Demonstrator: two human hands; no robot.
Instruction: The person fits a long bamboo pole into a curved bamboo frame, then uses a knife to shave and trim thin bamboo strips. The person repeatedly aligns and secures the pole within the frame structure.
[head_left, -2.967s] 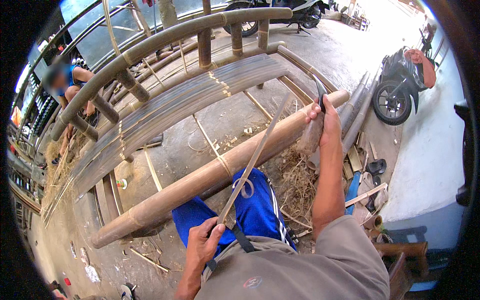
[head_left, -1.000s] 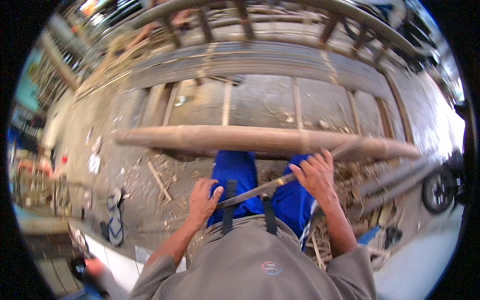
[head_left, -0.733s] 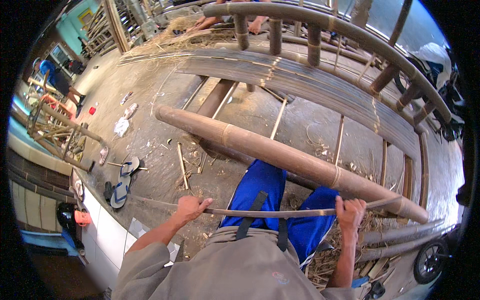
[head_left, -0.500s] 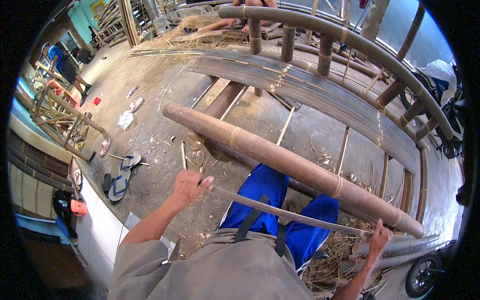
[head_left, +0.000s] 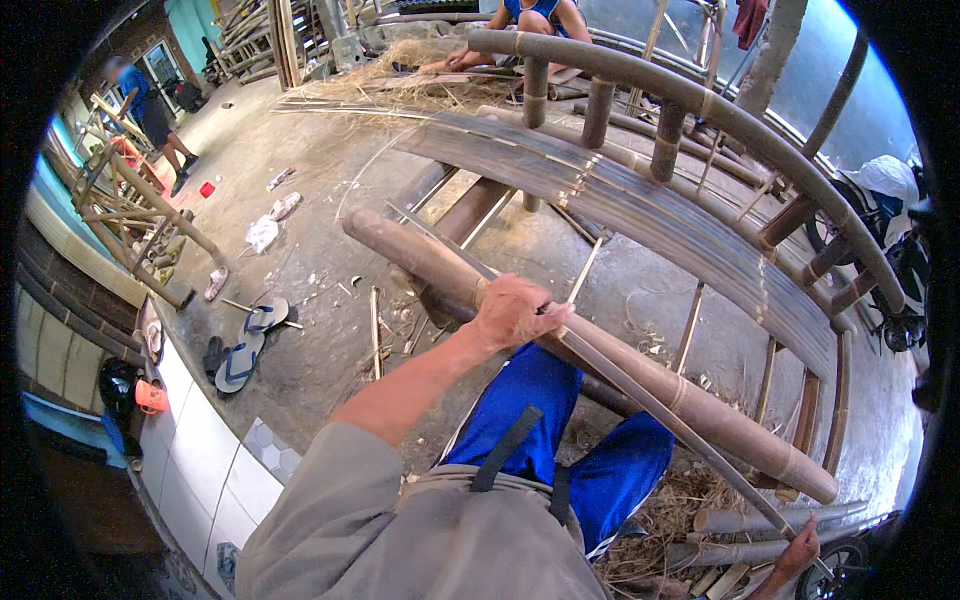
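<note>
A long thin bamboo strip slants from beyond the thick bamboo pole down to the lower right, crossing over the pole. My left hand is closed around the strip above the pole, its fingers slightly smeared by motion. Down at the lower right, my right hand grips the strip close to its near end. The brown bamboo pole lies across the bench frame, just in front of my knees. Beyond it, a row of flat bamboo slats is laid along the bench.
A curved bamboo backrest rises behind the slats. Sandals and scraps lie on the floor at left. Cut bamboo poles and shavings are at lower right, near a wheel. One person sits at the back; another stands far left.
The strip has gone from across my lap to over the pole. My left hand moved right and forward along it; my right hand moved down and right. The seated person leaned further into view.
</note>
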